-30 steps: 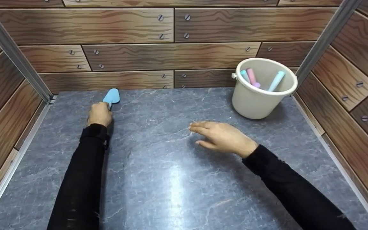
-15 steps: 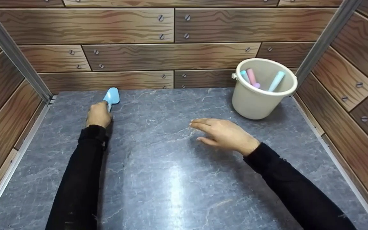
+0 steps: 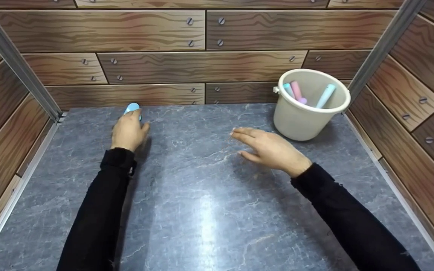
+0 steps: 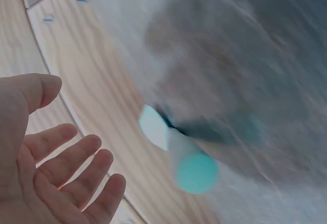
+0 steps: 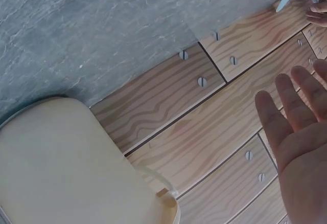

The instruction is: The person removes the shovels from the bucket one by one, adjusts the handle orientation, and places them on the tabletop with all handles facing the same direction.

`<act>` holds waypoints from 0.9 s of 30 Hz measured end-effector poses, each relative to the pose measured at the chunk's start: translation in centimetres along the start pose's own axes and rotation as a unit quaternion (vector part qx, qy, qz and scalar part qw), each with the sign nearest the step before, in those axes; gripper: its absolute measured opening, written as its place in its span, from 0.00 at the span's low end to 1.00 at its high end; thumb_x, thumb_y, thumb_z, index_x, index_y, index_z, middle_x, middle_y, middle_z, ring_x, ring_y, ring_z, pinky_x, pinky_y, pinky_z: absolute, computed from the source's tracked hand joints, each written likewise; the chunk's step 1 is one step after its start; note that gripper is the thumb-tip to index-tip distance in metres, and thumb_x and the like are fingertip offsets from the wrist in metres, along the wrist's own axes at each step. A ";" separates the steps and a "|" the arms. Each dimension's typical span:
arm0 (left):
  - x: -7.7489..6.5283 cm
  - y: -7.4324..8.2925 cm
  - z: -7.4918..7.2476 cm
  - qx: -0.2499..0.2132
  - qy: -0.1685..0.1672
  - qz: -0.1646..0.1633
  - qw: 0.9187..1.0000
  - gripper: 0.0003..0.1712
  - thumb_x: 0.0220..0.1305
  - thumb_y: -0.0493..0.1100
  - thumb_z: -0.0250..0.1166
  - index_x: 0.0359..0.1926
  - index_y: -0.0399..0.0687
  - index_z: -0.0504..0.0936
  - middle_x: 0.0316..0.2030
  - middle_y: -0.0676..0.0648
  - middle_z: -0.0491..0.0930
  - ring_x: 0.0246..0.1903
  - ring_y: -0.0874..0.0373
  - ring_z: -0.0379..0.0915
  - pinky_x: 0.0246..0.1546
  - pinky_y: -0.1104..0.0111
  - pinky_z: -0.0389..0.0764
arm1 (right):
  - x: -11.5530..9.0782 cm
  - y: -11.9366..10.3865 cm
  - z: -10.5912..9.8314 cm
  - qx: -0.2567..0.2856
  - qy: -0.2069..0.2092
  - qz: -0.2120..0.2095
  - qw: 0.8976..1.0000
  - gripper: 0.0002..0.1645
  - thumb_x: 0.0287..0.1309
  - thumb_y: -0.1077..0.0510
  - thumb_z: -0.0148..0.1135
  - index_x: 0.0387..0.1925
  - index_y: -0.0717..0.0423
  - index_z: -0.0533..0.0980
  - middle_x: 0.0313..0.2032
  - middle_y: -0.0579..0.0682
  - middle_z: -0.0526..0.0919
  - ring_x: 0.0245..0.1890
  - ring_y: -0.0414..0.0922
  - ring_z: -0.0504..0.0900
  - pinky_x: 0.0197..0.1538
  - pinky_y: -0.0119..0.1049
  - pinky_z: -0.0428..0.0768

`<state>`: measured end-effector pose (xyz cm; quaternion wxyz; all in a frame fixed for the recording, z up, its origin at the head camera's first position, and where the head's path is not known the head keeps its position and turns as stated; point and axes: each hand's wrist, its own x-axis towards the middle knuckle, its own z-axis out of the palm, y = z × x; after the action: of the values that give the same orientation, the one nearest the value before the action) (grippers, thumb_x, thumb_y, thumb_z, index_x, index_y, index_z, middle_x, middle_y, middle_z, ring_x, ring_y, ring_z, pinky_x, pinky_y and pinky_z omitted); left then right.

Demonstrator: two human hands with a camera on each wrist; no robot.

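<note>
Left wrist view shows fingers point(image 4: 72, 158) apart from the blue-bladed tool point(image 4: 183, 151).

The left hand point(image 3: 128, 131) has let go of the blue-bladed tool point(image 4: 181, 150) near the counter's point(image 3: 187, 173) back edge: curled at the handle point(image 4: 196, 173) before, it is now loosened and apart from it, a little nearer the right edge, hiding more of the blade point(image 3: 132, 107) from the head view. The right hand point(image 3: 271, 149) has shifted slightly towards the back right corner.

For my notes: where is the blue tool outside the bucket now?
In the head view, the blue tool is on the left, near the back wall, partly hidden by the left hand.
</note>
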<state>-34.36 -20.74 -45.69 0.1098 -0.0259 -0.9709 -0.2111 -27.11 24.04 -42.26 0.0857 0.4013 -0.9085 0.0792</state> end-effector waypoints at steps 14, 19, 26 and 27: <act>-1.0 5.2 0.8 -0.003 0.032 0.073 0.997 0.36 0.86 0.49 0.67 0.85 0.37 0.76 0.78 0.31 0.83 0.78 0.29 0.80 0.81 0.37 0.82 | -0.3 1.9 -1.9 -0.005 0.035 0.055 0.998 0.37 0.84 0.47 0.72 0.83 0.58 0.77 0.83 0.62 0.80 0.82 0.62 0.82 0.85 0.61 0.82; -1.7 7.1 1.2 0.008 0.039 0.100 0.994 0.36 0.86 0.51 0.67 0.84 0.38 0.77 0.77 0.31 0.84 0.76 0.29 0.83 0.80 0.38 0.84 | -0.4 2.7 -3.0 -0.006 0.038 0.075 0.996 0.38 0.85 0.47 0.71 0.85 0.58 0.76 0.84 0.63 0.78 0.83 0.63 0.81 0.87 0.63 0.80; -2.7 9.4 1.5 -0.004 0.040 0.129 0.991 0.36 0.87 0.53 0.68 0.84 0.40 0.77 0.78 0.32 0.84 0.77 0.31 0.82 0.81 0.39 0.83 | -0.5 3.6 -4.5 -0.002 0.049 0.097 0.994 0.39 0.86 0.48 0.70 0.86 0.59 0.74 0.86 0.63 0.77 0.85 0.64 0.78 0.90 0.63 0.75; -2.9 9.7 1.6 -0.007 0.041 0.136 0.990 0.36 0.87 0.53 0.68 0.84 0.40 0.78 0.78 0.33 0.84 0.77 0.31 0.82 0.81 0.39 0.83 | -0.5 3.8 -4.7 -0.001 0.050 0.101 0.994 0.39 0.86 0.48 0.70 0.86 0.59 0.74 0.86 0.63 0.76 0.86 0.64 0.77 0.90 0.63 0.75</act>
<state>-30.93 -11.29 -43.83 0.1768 -0.1499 -0.9517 -0.2014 -29.14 27.88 -38.06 0.1233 0.3027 -0.9390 0.1068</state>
